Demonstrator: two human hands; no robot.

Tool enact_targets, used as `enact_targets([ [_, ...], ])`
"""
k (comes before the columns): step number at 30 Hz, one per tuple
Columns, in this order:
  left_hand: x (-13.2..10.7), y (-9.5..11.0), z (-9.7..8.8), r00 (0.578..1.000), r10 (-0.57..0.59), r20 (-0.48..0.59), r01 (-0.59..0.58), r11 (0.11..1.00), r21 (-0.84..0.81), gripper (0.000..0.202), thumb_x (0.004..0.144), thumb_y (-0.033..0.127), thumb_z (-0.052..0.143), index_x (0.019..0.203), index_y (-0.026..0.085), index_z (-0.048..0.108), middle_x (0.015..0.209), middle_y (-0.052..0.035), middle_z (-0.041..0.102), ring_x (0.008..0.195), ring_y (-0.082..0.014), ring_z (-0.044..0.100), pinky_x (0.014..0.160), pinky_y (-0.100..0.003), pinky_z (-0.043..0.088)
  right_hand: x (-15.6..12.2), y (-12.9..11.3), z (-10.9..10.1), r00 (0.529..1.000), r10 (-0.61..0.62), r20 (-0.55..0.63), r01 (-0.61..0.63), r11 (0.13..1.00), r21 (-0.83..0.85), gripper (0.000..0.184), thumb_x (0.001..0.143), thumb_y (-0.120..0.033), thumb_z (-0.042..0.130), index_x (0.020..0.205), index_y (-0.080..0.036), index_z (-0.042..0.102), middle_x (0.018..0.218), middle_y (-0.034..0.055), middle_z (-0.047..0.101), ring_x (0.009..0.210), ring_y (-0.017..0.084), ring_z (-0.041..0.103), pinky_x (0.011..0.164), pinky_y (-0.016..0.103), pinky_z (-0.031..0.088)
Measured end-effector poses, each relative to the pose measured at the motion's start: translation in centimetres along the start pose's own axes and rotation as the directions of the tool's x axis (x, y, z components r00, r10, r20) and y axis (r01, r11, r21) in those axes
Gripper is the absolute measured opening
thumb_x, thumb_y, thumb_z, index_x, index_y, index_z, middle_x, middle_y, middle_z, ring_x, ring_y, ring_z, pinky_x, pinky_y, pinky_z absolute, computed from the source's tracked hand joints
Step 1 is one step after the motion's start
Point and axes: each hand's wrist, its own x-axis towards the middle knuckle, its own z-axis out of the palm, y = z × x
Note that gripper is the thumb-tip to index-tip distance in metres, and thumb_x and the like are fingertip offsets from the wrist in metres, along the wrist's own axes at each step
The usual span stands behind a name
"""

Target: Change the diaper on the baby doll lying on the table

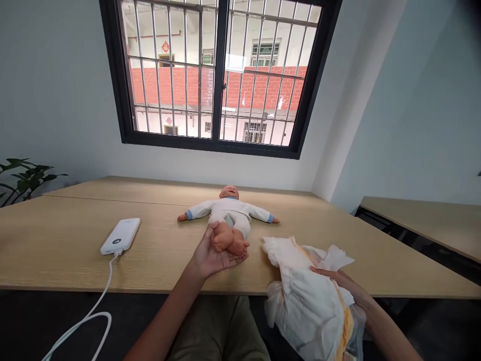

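A baby doll (229, 208) in a white outfit with blue cuffs lies on its back on the wooden table, head toward the window and arms spread wide. My left hand (210, 255) cups the doll's lower legs and feet from below, its fingers curled around them. On the right, a white diaper (304, 291) with yellow-orange edging hangs unfolded over the table's front edge. My right hand (340, 281) grips it at its right side; some of the fingers are hidden behind the material.
A white power bank (121, 235) lies on the left of the table (161, 271), with a white cable (107, 291) running off the front edge. A potted plant (26, 178) stands far left. Behind the table is a barred window (220, 140); another table (424, 213) is at right.
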Motion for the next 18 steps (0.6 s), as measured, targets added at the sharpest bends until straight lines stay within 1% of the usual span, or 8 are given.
enact_targets([
  [3, 0.7, 1.1, 2.4, 0.999, 0.025, -0.042, -0.024, 1.000, 0.012, 0.061, 0.088, 0.064, 0.037, 0.096, 0.007, 0.058, 0.108, -0.0223, 0.065, 0.102, -0.0281, 0.064, 0.094, -0.041, 0.047, 0.6, -0.4, 1.3, 0.997, -0.071, -0.006, 0.069, 0.980, -0.189, 0.038, 0.065, -0.036, 0.079, 0.095, -0.016, 0.068, 0.088, 0.0131, 0.074, 0.078, 0.029, 0.071, 0.075, 0.039, 0.058],
  [5, 1.3, 1.8, 3.8, 0.996, 0.056, -0.072, -0.055, 0.998, 0.016, 0.060, 0.089, 0.063, 0.034, 0.097, 0.008, 0.056, 0.110, -0.0229, 0.064, 0.103, -0.0289, 0.064, 0.090, -0.041, 0.050, 0.9, -1.0, 2.6, 0.980, -0.198, -0.002, 0.188, 0.934, -0.303, 0.050, 0.065, -0.038, 0.078, 0.109, -0.017, 0.066, 0.102, 0.0132, 0.073, 0.093, 0.032, 0.070, 0.085, 0.041, 0.056],
  [8, 1.9, 2.8, 5.3, 0.989, 0.090, -0.115, -0.091, 0.996, -0.002, 0.052, 0.089, 0.059, 0.039, 0.097, 0.011, 0.055, 0.116, -0.0223, 0.061, 0.106, -0.0311, 0.063, 0.085, -0.043, 0.054, 0.7, -2.8, 4.2, 0.912, -0.408, 0.042, 0.388, 0.825, -0.411, 0.064, 0.067, -0.039, 0.076, 0.125, -0.018, 0.059, 0.126, 0.0116, 0.064, 0.117, 0.032, 0.059, 0.103, 0.043, 0.046],
  [11, 2.0, 3.4, 5.8, 0.986, 0.116, -0.118, -0.121, 0.992, -0.032, 0.046, 0.085, 0.054, 0.047, 0.101, 0.012, 0.054, 0.122, -0.0224, 0.058, 0.111, -0.0340, 0.061, 0.083, -0.045, 0.054, 0.1, -4.9, 5.1, 0.846, -0.523, 0.107, 0.505, 0.719, -0.478, 0.063, 0.068, -0.039, 0.075, 0.126, -0.019, 0.059, 0.133, 0.0096, 0.059, 0.126, 0.032, 0.052, 0.110, 0.045, 0.039],
  [12, 2.0, 3.5, 5.8, 0.986, 0.121, -0.119, -0.126, 0.991, -0.036, 0.046, 0.085, 0.054, 0.048, 0.103, 0.012, 0.054, 0.123, -0.0228, 0.057, 0.112, -0.0349, 0.060, 0.083, -0.046, 0.054, -0.1, -5.4, 5.3, 0.844, -0.522, 0.122, 0.510, 0.712, -0.482, 0.060, 0.068, -0.039, 0.074, 0.124, -0.019, 0.061, 0.132, 0.0097, 0.060, 0.125, 0.033, 0.053, 0.108, 0.045, 0.040],
  [14, 1.9, 3.6, 5.8, 0.985, 0.120, -0.123, -0.125, 0.992, -0.035, 0.048, 0.084, 0.054, 0.049, 0.105, 0.011, 0.054, 0.123, -0.0233, 0.057, 0.113, -0.0350, 0.060, 0.084, -0.046, 0.054, 0.0, -5.8, 5.5, 0.877, -0.461, 0.138, 0.470, 0.756, -0.455, 0.054, 0.065, -0.037, 0.075, 0.115, -0.018, 0.065, 0.122, 0.0110, 0.066, 0.116, 0.034, 0.059, 0.101, 0.046, 0.047],
  [16, 1.9, 3.8, 5.9, 0.986, 0.113, -0.124, -0.118, 0.992, -0.032, 0.050, 0.084, 0.054, 0.047, 0.107, 0.011, 0.053, 0.121, -0.0229, 0.059, 0.110, -0.0332, 0.061, 0.084, -0.045, 0.054, 0.6, -5.0, 5.8, 0.922, -0.355, 0.151, 0.386, 0.832, -0.400, 0.047, 0.063, -0.035, 0.075, 0.106, -0.017, 0.068, 0.107, 0.0113, 0.072, 0.102, 0.033, 0.066, 0.090, 0.044, 0.054],
  [18, 2.2, 4.1, 6.5, 0.987, 0.119, -0.106, -0.123, 0.992, -0.030, 0.047, 0.085, 0.052, 0.047, 0.109, 0.011, 0.053, 0.117, -0.0207, 0.061, 0.107, -0.0313, 0.062, 0.084, -0.045, 0.054, 1.8, -3.2, 6.5, 0.938, -0.290, 0.189, 0.340, 0.876, -0.341, 0.036, 0.064, -0.035, 0.073, 0.095, -0.018, 0.069, 0.092, 0.0106, 0.074, 0.087, 0.031, 0.070, 0.078, 0.043, 0.057],
])
